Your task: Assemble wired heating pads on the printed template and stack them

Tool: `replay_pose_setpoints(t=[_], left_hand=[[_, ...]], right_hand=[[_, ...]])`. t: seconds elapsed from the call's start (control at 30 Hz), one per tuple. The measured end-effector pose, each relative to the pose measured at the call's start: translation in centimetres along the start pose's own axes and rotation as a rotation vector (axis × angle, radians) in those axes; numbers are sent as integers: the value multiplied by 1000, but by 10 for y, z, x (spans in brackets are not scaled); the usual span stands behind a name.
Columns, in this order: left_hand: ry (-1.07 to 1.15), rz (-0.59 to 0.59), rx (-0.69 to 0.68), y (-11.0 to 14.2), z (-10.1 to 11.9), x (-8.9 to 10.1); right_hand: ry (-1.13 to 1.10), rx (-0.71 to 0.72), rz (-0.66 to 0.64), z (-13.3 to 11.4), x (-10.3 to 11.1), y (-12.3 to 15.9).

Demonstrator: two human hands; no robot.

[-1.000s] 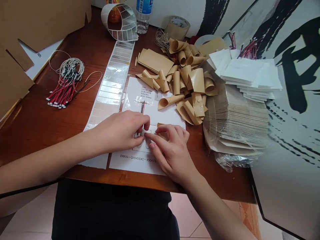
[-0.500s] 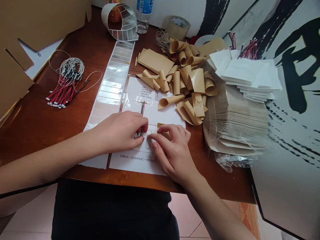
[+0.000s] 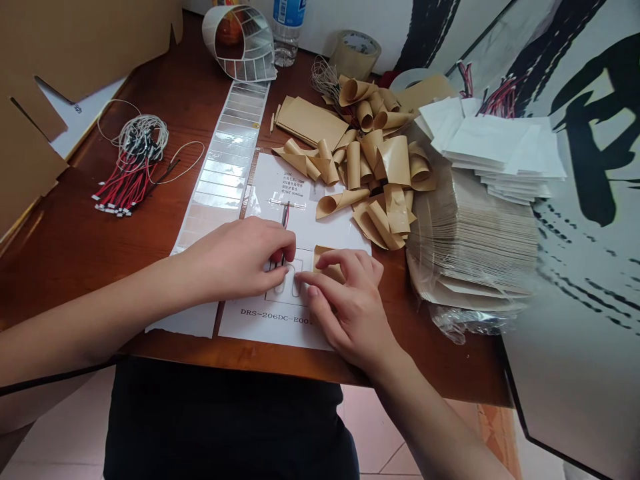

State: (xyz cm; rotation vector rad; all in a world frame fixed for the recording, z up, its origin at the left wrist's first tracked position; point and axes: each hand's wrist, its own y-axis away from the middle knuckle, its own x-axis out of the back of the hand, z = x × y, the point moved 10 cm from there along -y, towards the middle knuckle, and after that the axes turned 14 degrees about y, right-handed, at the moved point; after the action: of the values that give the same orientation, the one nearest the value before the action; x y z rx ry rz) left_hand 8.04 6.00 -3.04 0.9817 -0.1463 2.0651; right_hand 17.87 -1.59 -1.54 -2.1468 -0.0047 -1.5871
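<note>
My left hand (image 3: 240,257) rests on a white printed template sheet (image 3: 260,320) near the table's front edge. Its fingertips pinch a thin red and black wire lead (image 3: 285,217) that runs up the sheet. My right hand (image 3: 345,303) lies beside it with curled fingers pressing down on a small clear piece (image 3: 293,283) over the wire's end. A tan paper scrap (image 3: 323,253) shows under the right fingers.
A strip of silver labels (image 3: 220,173) runs back to a roll (image 3: 243,43). A bundle of red, black and white wires (image 3: 130,170) lies left. Curled tan backing papers (image 3: 375,167), a stack of flat pieces (image 3: 475,227), white sheets (image 3: 495,147), tape rolls (image 3: 355,53) and a bottle (image 3: 287,27) stand behind and right.
My right hand has slid slightly back and to the right, uncovering more of the clear piece. My left hand stays pinched on the wire.
</note>
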Motion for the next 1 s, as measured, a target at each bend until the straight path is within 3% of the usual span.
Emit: replay_pose_setpoints(t=[0.17,0.63,1.0], left_hand=[[22,52,-12,-2,-1,6],[61,38,-28,-6,-4,5],[107,59,45,-5,-10,4]], right_hand=[[-6,32,16,-4,3,-1],[-19,37,-4,-4,2,-1],[-18,87,-12,-13,3,-1]])
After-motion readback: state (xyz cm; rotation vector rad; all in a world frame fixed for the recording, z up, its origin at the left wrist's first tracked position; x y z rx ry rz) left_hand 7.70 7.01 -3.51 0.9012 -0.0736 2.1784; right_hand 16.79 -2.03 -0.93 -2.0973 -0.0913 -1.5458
